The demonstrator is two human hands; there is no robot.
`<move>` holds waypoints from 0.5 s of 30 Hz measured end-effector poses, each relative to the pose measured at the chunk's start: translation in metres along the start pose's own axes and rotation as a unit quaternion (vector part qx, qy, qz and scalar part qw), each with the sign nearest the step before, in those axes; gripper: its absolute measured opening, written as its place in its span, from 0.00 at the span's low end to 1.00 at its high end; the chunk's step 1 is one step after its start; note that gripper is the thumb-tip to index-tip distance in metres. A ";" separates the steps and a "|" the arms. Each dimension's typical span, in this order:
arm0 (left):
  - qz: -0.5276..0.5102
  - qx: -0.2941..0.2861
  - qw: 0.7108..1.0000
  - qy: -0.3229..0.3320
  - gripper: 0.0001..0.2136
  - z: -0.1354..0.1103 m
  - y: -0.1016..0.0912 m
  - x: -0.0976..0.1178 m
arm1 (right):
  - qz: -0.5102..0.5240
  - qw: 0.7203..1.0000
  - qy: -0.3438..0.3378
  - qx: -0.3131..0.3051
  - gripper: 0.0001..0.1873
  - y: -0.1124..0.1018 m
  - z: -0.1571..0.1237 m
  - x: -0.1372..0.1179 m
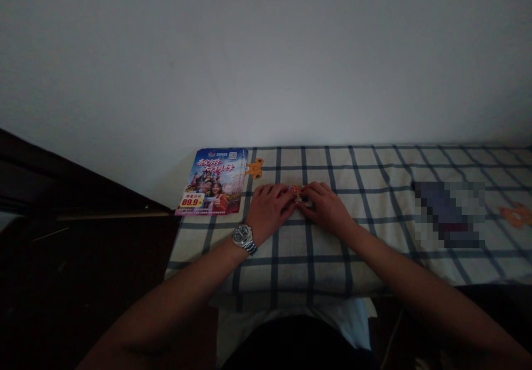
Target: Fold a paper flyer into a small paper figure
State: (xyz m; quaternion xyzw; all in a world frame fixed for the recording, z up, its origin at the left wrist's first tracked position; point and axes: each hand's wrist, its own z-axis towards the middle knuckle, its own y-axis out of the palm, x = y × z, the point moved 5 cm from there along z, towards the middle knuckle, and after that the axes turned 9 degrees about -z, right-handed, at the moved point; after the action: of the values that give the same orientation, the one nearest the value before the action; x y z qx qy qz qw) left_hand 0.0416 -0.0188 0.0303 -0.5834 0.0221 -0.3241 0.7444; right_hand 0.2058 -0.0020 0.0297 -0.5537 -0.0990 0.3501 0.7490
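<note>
Both my hands rest on a checked cloth (374, 231) and meet at a small red and orange folded paper (296, 191). My left hand (269, 209), with a metal wristwatch (243, 236) on the wrist, has its fingers curled over the paper's left side. Fingers of my right hand (324, 206) are pinched on the paper's right side. Most of the paper is hidden under the fingers, so I cannot make out its shape.
A stack of colourful flyers (213, 180) lies at the cloth's far left corner, beside an orange cartoon print (254, 168). A blurred dark patch (449, 213) lies on the right. A white wall (266, 60) stands behind. Dark floor (83, 281) lies left.
</note>
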 end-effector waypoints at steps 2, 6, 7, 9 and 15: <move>-0.001 0.001 1.000 -0.003 0.11 0.000 -0.001 0.000 | 0.002 1.000 -0.005 0.000 0.08 -0.001 0.000 0.000; -0.001 -0.001 1.000 -0.004 0.12 0.000 -0.001 0.000 | 0.001 1.000 -0.008 -0.006 0.10 0.000 -0.003 0.004; 0.000 -0.001 1.000 -0.003 0.12 0.000 -0.001 0.000 | 0.001 1.000 -0.008 -0.007 0.10 0.001 -0.004 0.005; 0.002 -0.001 1.000 -0.003 0.12 0.000 -0.001 0.000 | 0.001 1.000 -0.009 -0.008 0.12 0.002 -0.006 0.007; 0.005 0.003 1.000 -0.006 0.12 0.001 0.000 -0.001 | 0.044 0.999 -0.021 -0.008 0.16 0.001 -0.012 0.012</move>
State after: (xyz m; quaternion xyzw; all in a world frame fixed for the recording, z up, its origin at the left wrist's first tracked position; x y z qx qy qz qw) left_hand 0.0409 -0.0177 0.0304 -0.5826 0.0199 -0.3171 0.7481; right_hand 0.2206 -0.0032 0.0216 -0.5557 -0.0933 0.3937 0.7263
